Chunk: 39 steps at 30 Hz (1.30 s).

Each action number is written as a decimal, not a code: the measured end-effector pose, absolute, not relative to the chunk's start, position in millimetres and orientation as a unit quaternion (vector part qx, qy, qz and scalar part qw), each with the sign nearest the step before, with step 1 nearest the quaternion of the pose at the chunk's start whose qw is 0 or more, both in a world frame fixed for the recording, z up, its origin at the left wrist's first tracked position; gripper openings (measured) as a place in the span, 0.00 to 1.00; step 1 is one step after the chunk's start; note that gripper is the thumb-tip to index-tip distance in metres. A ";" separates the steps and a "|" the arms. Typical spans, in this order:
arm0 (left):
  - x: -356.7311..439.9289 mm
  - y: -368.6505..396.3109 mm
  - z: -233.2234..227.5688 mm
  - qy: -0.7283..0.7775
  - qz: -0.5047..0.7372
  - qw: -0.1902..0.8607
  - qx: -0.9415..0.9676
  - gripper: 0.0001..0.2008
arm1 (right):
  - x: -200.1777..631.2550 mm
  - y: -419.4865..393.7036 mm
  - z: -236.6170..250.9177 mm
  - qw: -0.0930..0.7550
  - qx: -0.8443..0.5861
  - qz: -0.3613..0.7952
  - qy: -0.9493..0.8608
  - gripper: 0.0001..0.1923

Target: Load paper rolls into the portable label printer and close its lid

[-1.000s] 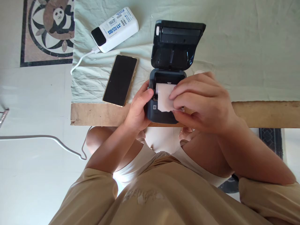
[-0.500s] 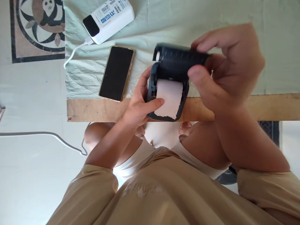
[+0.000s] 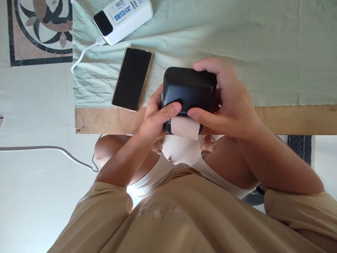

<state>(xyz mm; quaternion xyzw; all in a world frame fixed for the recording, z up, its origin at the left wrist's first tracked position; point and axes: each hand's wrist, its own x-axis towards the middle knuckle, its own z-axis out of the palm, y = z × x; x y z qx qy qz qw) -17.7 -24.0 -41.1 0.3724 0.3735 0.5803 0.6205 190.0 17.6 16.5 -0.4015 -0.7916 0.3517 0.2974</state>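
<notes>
A black portable receipt printer (image 3: 188,93) is held over the table's front edge, its lid down. A strip of pale paper (image 3: 185,127) with a ragged end sticks out from its near side. My left hand (image 3: 159,114) grips the printer's left side, thumb on top of the lid. Around the right side wraps my right hand (image 3: 226,98), its thumb on the lid near the paper slot and its index finger along the far edge. The other fingers of both hands are mostly hidden beside and under the printer.
A smartphone (image 3: 132,79) with a dark screen lies left of the printer on the green cloth (image 3: 276,52). Behind it is a white power bank (image 3: 129,19) with a white cable (image 3: 84,54) plugged in. The wooden table edge (image 3: 110,119) runs along the front.
The printer's lid has swung down from open to closed over the paper roll. My right hand has moved left and down from the raised lid onto the printer's right side.
</notes>
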 end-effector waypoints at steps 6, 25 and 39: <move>-17.7 -19.8 -35.4 0.365 0.562 0.654 0.352 0.24 | 191.2 20.5 17.0 0.276 -0.406 0.375 -0.786 0.35; -3.3 -19.2 -13.4 0.404 0.576 0.657 0.272 0.20 | 196.6 18.6 9.0 0.297 -0.416 0.287 -0.810 0.29; -9.9 -9.0 -22.1 0.443 0.579 0.642 0.238 0.16 | 193.6 20.8 16.8 0.333 -0.385 0.311 -0.803 0.33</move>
